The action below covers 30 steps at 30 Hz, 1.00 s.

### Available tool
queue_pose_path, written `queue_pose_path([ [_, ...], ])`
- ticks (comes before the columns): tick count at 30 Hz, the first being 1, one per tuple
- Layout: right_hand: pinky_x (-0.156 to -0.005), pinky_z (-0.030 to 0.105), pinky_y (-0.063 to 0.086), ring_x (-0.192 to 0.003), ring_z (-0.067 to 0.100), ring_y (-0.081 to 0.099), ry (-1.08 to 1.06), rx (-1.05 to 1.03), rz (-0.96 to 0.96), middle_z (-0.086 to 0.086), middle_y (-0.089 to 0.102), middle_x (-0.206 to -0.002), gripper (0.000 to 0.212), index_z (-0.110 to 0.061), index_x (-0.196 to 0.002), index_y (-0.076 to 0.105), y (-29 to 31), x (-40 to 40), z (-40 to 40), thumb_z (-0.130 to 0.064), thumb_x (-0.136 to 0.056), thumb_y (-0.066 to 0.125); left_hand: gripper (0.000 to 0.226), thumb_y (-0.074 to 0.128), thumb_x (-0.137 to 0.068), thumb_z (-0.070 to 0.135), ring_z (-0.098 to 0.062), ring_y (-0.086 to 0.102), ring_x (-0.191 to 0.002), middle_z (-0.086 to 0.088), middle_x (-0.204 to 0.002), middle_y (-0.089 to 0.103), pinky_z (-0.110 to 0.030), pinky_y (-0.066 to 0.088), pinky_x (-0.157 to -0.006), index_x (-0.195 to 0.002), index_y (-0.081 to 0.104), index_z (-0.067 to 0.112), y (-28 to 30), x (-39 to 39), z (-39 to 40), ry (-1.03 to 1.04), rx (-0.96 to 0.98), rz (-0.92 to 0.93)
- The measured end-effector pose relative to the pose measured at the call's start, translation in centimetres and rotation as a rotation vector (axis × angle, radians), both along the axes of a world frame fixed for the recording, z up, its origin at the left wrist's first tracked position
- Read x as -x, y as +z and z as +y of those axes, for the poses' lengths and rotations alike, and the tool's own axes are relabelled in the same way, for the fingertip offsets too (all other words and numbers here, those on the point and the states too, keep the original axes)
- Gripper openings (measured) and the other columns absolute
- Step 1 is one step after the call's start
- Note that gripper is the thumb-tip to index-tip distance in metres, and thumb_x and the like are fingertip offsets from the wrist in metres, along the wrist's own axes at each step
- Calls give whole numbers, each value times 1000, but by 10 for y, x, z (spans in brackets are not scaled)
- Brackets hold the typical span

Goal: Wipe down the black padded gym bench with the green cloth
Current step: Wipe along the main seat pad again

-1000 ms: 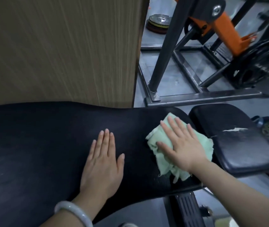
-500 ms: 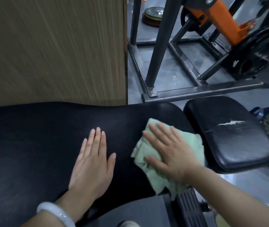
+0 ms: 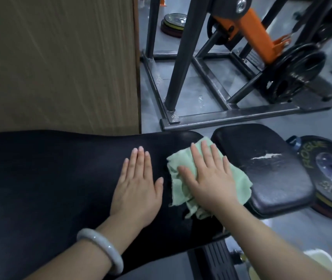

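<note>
I see my right hand [image 3: 207, 178] lying flat with straight fingers on the green cloth [image 3: 181, 168], pressing it onto the black bench [image 3: 50, 178] right of the middle of the frame. My left hand [image 3: 137, 184] (a pale bracelet [image 3: 100, 249] on its wrist) rests flat and open on the bench just left of the cloth, holding nothing.

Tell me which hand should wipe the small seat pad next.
Probably the right hand. It already presses flat on the green cloth at the end of the long pad, right beside the small seat pad. The left hand lies bare on the long pad, farther away.
</note>
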State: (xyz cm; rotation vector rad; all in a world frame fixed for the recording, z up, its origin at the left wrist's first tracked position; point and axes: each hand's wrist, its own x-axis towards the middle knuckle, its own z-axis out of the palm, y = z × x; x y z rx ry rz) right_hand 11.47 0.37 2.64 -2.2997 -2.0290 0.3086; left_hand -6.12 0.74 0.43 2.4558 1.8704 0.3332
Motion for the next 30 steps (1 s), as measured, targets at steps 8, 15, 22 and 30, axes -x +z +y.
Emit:
queue_pose_path([
  [8, -117, 31, -7, -145, 13, -20, 0, -9, 22, -4, -15, -160, 87, -35, -152, -7, 0, -10, 4, -76, -75, 0, 67, 28, -94, 42, -29, 33, -138, -20, -147, 37, -41, 19, -108, -137, 42, -7, -8, 2, 2, -16, -30, 14],
  [15, -118, 31, -2, -147, 11, -10, 71, 20, 128, -3, -3, -162, 71, -32, -154, 3, 0, -18, 81, -63, -94, 25, 65, 26, -96, 43, -24, 28, -141, -17, -149, 35, -40, 18, -110, -140, 36, -4, -10, 5, 1, 2, -69, 47],
  [22, -117, 33, -11, -144, 13, -24, 109, -36, 42, -7, -18, -159, 84, -35, -152, -7, -1, -17, 20, -75, -78, -2, 67, 23, -96, 44, -22, 25, -141, -16, -150, 35, -39, 15, -112, -141, 37, -4, -9, 5, 2, -20, -51, 54],
  [30, -117, 37, 11, -148, 21, 2, 145, -142, 53, -2, 16, -160, 83, -34, -151, 23, -8, -24, -28, -81, -85, 12, 67, 29, -93, 42, -22, 27, -140, -16, -149, 36, -37, 12, -113, -139, 38, -6, -8, 4, 2, -6, -59, 44],
])
